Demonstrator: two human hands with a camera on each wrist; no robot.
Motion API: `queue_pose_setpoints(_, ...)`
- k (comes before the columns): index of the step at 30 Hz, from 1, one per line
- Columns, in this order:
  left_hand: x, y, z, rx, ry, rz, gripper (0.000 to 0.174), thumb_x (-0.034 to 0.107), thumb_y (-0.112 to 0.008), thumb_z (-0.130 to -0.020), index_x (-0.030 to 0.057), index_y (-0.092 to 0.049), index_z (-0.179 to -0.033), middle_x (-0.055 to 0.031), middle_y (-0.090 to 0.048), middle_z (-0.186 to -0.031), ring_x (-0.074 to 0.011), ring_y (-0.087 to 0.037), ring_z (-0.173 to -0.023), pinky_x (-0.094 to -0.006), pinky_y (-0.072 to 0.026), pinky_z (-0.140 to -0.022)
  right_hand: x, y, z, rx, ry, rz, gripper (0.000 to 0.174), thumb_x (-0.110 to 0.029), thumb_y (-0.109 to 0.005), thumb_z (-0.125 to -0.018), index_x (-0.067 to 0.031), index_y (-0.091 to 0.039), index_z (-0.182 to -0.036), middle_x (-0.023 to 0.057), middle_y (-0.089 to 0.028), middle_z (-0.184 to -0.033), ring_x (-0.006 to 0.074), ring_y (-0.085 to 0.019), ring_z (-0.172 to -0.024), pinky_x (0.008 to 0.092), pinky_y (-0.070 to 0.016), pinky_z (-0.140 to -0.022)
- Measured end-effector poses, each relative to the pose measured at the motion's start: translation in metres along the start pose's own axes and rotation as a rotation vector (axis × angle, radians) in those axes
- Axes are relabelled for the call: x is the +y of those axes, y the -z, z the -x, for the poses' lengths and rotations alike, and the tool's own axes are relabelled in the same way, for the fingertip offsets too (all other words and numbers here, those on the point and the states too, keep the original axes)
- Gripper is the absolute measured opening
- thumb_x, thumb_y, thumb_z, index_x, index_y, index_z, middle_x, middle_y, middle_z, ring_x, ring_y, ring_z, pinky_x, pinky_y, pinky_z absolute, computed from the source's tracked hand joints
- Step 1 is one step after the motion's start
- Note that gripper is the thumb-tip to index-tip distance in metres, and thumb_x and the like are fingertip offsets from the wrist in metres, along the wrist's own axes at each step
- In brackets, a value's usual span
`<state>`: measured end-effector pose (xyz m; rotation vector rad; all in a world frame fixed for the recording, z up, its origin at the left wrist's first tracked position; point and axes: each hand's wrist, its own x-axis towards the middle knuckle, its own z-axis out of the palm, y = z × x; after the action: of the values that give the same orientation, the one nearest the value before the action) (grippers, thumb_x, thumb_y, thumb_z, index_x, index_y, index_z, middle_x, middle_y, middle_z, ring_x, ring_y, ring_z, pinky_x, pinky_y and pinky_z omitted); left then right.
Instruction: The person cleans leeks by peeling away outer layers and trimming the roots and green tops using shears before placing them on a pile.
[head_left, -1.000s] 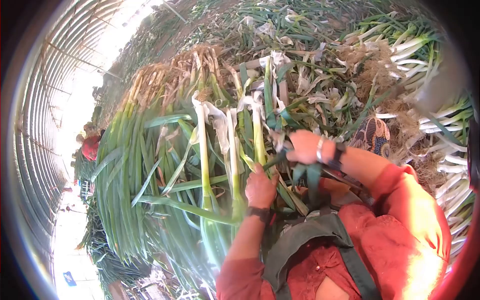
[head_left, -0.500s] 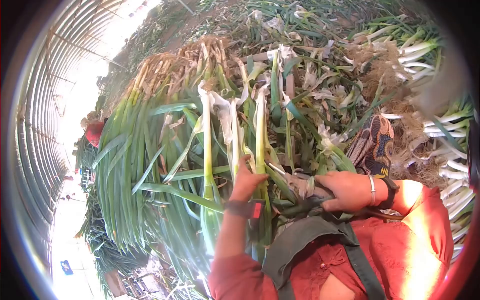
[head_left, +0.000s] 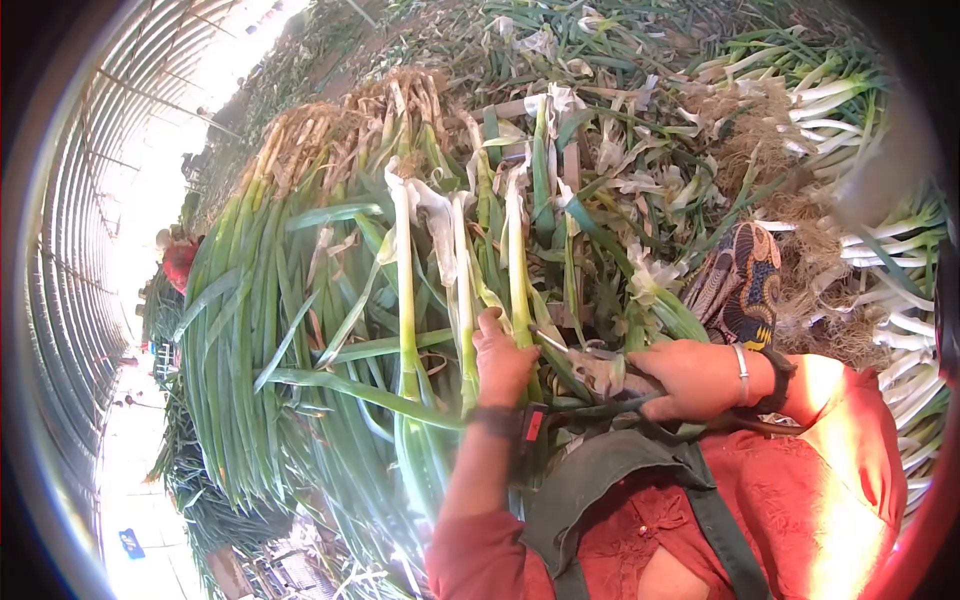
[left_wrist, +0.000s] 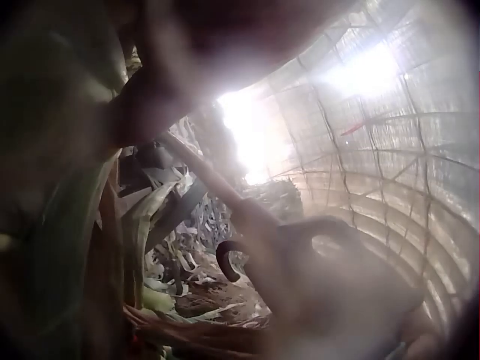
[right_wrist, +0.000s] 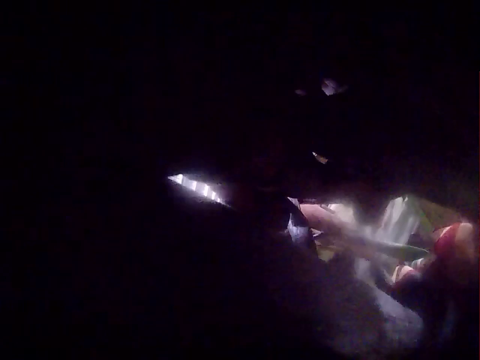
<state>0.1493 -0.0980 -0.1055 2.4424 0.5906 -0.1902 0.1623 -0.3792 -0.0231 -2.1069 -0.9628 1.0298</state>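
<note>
My left hand (head_left: 503, 365) grips a long green onion (head_left: 517, 250) low on its stem, the pale end pointing away from me. To its right, my right hand (head_left: 700, 380) holds an air blow gun (head_left: 600, 374), its thin nozzle aimed at that stem beside my left thumb. In the left wrist view the blow gun (left_wrist: 262, 232) shows its slim tube and a curved hook. Two more pale-stemmed green onions (head_left: 404, 270) lie just left of my left hand. The right wrist view is mostly dark.
A large pile of unpeeled green onions (head_left: 250, 330) with brown roots spreads to the left. White peeled green onions (head_left: 905, 340) lie at the right. Torn leaves and skins (head_left: 640, 185) cover the ground ahead. A patterned cloth-covered leg or shoe (head_left: 740, 285) is beside my right hand.
My right hand has drawn back from the stem toward my body and to the right, bringing the blow gun into clearer view. My left hand has shifted slightly left, still gripping the green onion.
</note>
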Motion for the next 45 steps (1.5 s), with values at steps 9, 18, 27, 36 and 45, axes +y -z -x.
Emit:
queue_pose_setpoints(9,-0.016,-0.002,-0.002,0.089,-0.065,0.033,0.076,0.006,-0.082,-0.065,0.0131,-0.038,-0.127,-0.0250,-0.046,-0.119,-0.0448,-0.053,-0.107,-0.0478,-0.0465,-0.094,-0.012,0.013,-0.019,-0.043,-0.024,-0.013,0.056,-0.033,-0.068,-0.077,0.0080,-0.055,-0.113,0.0292,-0.061,-0.102,0.0446,-0.060,-0.098,0.0470,-0.0487,-0.086)
queue_pose_setpoints(18,-0.003,0.003,0.002,0.052,-0.036,0.009,0.073,0.017,-0.083,-0.063,0.0064,-0.040,-0.121,-0.0243,-0.051,-0.115,-0.0404,-0.054,-0.104,-0.0464,-0.0464,-0.089,-0.006,0.007,-0.021,0.030,-0.052,0.052,0.063,-0.033,-0.068,-0.079,0.0077,-0.048,-0.123,0.0280,-0.060,-0.103,0.0441,-0.060,-0.097,0.0466,-0.0486,-0.087)
queue_pose_setpoints(27,-0.003,0.003,-0.006,-0.008,-0.022,-0.073,0.061,0.017,-0.080,-0.066,0.0091,-0.051,-0.119,-0.0244,-0.049,-0.117,-0.0426,-0.054,-0.106,-0.0456,-0.0459,-0.094,0.000,0.006,-0.028,0.151,0.001,0.060,0.053,-0.032,-0.068,-0.078,0.0083,-0.053,-0.109,0.0299,-0.062,-0.094,0.0459,-0.061,-0.093,0.0485,-0.0496,-0.084)
queue_pose_setpoints(36,-0.028,0.004,-0.017,-0.082,-0.049,-0.008,0.063,0.025,-0.073,-0.070,0.0053,-0.055,-0.127,-0.0267,-0.060,-0.112,-0.0405,-0.060,-0.105,-0.0440,-0.0469,-0.094,0.033,0.040,-0.121,0.414,-0.063,0.167,0.043,-0.034,-0.068,-0.077,0.0083,-0.064,-0.079,0.0298,-0.064,-0.079,0.0454,-0.064,-0.081,0.0482,-0.0516,-0.077)
queue_pose_setpoints(45,-0.040,0.011,-0.012,-0.162,-0.044,0.223,0.059,0.025,-0.070,-0.078,-0.0034,-0.054,-0.127,-0.0255,-0.066,-0.109,-0.0349,-0.065,-0.103,-0.0401,-0.0484,-0.092,0.073,0.066,-0.184,0.660,-0.136,0.029,0.039,-0.031,-0.070,-0.075,0.0076,-0.065,-0.080,0.0272,-0.065,-0.078,0.0438,-0.064,-0.077,0.0470,-0.0525,-0.074)
